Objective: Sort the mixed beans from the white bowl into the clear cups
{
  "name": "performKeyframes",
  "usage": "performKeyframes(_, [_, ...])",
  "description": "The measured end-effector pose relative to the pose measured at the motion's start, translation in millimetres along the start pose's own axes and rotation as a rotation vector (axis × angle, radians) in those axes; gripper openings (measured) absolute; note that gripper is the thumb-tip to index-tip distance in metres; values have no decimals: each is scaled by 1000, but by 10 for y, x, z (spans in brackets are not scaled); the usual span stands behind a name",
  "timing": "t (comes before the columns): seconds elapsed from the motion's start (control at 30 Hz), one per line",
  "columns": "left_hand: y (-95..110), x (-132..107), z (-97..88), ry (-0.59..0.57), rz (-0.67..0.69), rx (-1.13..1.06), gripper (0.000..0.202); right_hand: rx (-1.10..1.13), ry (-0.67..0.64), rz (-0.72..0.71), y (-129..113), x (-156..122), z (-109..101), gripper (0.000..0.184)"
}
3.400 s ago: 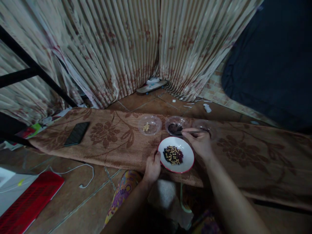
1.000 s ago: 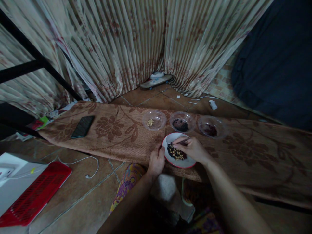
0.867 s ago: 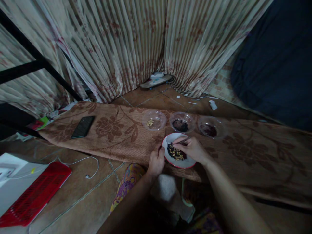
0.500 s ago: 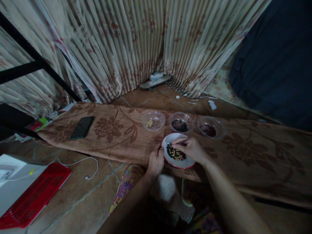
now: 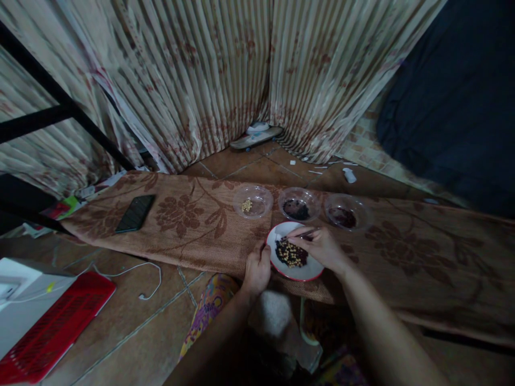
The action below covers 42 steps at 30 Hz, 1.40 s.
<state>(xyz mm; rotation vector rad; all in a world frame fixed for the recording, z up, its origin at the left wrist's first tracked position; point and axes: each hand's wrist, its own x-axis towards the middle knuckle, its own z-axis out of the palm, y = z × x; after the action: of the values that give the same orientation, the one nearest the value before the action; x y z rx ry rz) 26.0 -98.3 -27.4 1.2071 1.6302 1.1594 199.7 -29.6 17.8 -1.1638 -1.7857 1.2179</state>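
Observation:
A white plate with a red rim holds a mixed heap of yellow and dark beans. My left hand is closed on the plate's left rim. Over the plate, my right hand pinches slim tweezers, their tips down at the upper left of the heap; whether a bean is between the tips is too small to tell. Beyond the plate stand three clear plastic bowls: the left bowl has some yellow beans, the middle bowl black ones, the right bowl dark red ones.
A patterned brown cloth covers the long bench, with a phone lying at its left. A red basket and a white cable are on the floor at left. Striped curtains hang behind.
The view has tipped slightly, so the bench sits a little lower. My right hand and the tweezers stay over the heap, and my left hand keeps hold of the plate.

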Motion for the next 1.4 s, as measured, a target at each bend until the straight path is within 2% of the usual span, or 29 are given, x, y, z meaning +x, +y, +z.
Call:
performKeyframes(0.1, [-1, 5, 1, 2, 3, -8, 39, 24, 131, -12, -34, 17, -85, 21])
performKeyframes(0.3, [-28, 10, 1, 2, -4, -30, 39, 47, 605, -83, -80, 251, -299, 23])
performKeyframes(0.4, [-39, 13, 4, 17, -16, -30, 38, 37, 668, -75, -11, 377, -350, 22])
performKeyframes(0.53, [-20, 9, 6, 16, -8, -24, 37, -2, 616, -108, 27, 327, -311, 21])
performKeyframes(0.6, [-11, 7, 7, 20, -10, -18, 37, -7, 508, -104, 9, 219, -259, 22])
performKeyframes(0.73, [-19, 6, 9, 14, -3, -14, 37, -29, 200, -65, -25, 15, -120, 23])
performKeyframes(0.8, [-30, 6, 12, 6, 2, -20, 37, -66, 120, -43, -26, -26, -53, 22])
performKeyframes(0.9, [-39, 5, 14, 0, -6, -20, 36, -88, 77, -7, -18, -21, 13, 23])
performKeyframes(1.2, [-26, 0, 11, 14, -1, -3, 36, -82, 65, 13, -6, 9, 52, 26])
performKeyframes(1.4, [-9, -5, 6, 3, 1, -18, 38, -94, 45, -12, -9, 12, 73, 24])
